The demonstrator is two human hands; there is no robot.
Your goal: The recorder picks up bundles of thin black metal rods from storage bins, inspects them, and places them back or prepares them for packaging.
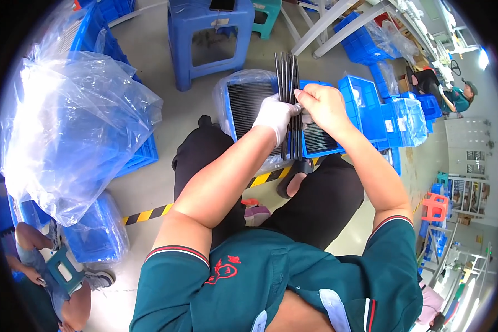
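Head view: you sit low, knees apart, working over the floor.
Left hand: your left hand in a white glove [276,115] is wrapped around a bundle of thin black rods [289,83], gripping it about mid-length.
Right hand: your bare right hand [322,105] is on the same bundle from the right, fingers pinched closed on the rods just beside the glove; both hands sit together on it.
Bundle position: held upright in front of your chest, tips pointing to the far side, lower ends hanging down toward your black sandal [293,180].
Source bin: open blue plastic crate lined with clear film [235,119] sits just beyond your hands, on the floor; it looks packed with more dark rods laid flat.
Progress: by my read, early to middle. You have one handful out and the crate looks nearly full, so most of the stock is left. I can't tell where finished pieces go.
Left side: big crumpled clear plastic bag over stacked blue crates [72,127], well apart from your hands.
Far: blue plastic stool [207,39] beyond the crate.
Floor: yellow-black hazard tape stripe [149,214] runs under your legs.
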